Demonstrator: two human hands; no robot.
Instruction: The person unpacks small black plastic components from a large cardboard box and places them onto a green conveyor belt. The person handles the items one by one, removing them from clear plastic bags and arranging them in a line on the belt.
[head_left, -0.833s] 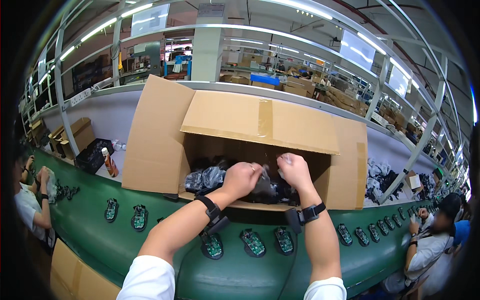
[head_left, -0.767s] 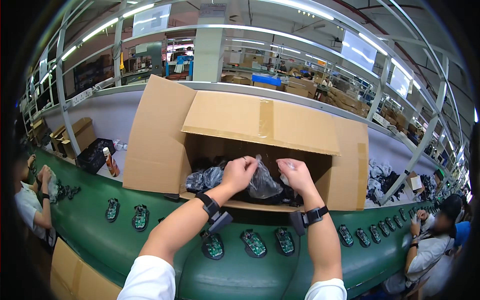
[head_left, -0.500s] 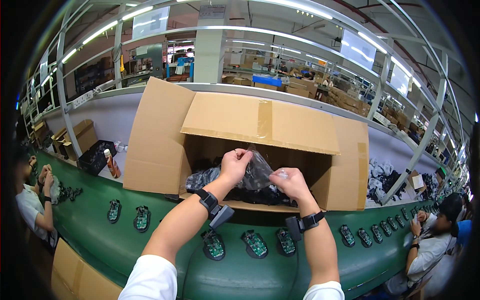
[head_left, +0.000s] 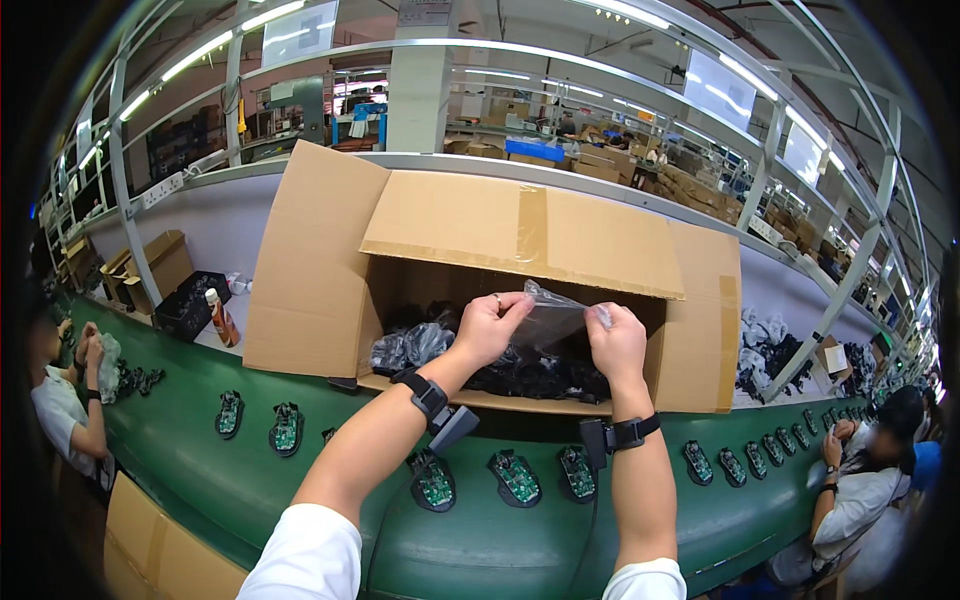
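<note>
A clear plastic bag [head_left: 550, 322] is stretched between my hands over the open mouth of a large cardboard box [head_left: 305, 285]. My left hand [head_left: 485, 332] pinches one upper corner between thumb and fingers. Bunched plastic at the other side is gripped in my right hand [head_left: 618, 345]. Below the bag, inside the box, lie crumpled plastic bags [head_left: 412, 347] and dark parts [head_left: 540, 382], too jumbled to make out singly. Both my wrists wear black straps with small dark grey devices.
Open mouse bases with green circuit boards [head_left: 515, 480] sit in a row along the green conveyor belt [head_left: 300, 490]. An orange bottle [head_left: 222, 318] and a black crate [head_left: 190, 308] stand left of the box. Co-workers sit at both sides. A metal frame rises behind the box.
Both hands have moved to the right and the right hand has also risen. The clear bag is pulled wider and flatter between them.
</note>
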